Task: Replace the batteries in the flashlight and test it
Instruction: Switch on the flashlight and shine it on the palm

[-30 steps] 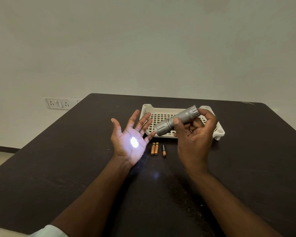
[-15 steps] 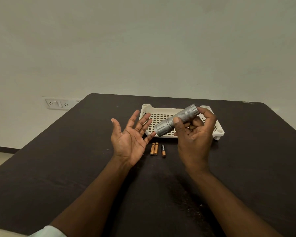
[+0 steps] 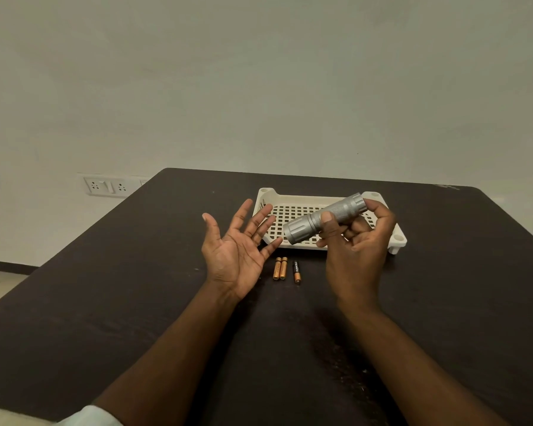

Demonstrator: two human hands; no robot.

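My right hand (image 3: 356, 250) grips a silver metal flashlight (image 3: 314, 221) above the table, its wide head aimed left at my left palm and my forefinger on its tail end. No light falls on the palm. My left hand (image 3: 237, 253) is held up beside it, palm open and fingers spread, holding nothing. Three small batteries lie on the table between my hands: two copper ones (image 3: 280, 268) side by side and a black-and-copper one (image 3: 296, 271) just to their right.
A cream perforated plastic tray (image 3: 396, 238) sits on the dark table (image 3: 136, 287) behind my hands. A wall socket plate (image 3: 106, 186) is on the wall at the left. The table's far edge runs close behind the tray.
A bright light spot lay on my left palm a second ago; it went out and has stayed off. Both hands remain in nearly the same place.
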